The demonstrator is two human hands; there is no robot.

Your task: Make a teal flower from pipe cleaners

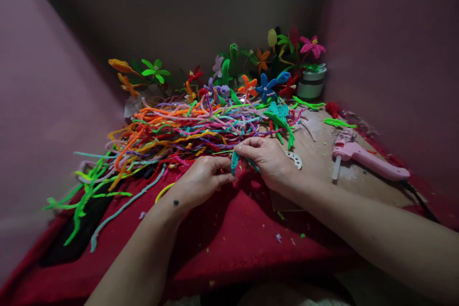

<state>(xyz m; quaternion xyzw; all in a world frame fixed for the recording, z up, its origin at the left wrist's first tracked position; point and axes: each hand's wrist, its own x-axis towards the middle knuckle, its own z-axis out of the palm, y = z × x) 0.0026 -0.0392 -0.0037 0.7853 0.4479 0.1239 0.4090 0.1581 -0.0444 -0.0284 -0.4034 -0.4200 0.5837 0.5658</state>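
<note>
Your L hand point(204, 179) & R hand point(268, 160) pinch teal pipe cleaner point(234, 162); stem pile point(186, 129) just beyond, glue gun point(362, 153) on cardboard point(304, 191) at R.

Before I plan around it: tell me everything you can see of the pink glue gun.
The glue gun looks like plastic and lies on its side on the cardboard, its handle slanting toward the near right. Dark grime speckles its body, beside a small red part. A pale, translucent stick pokes from the body's near end. A dark cord runs off past the handle's end. Neither hand touches it. Whether it is hot cannot be told.
</note>
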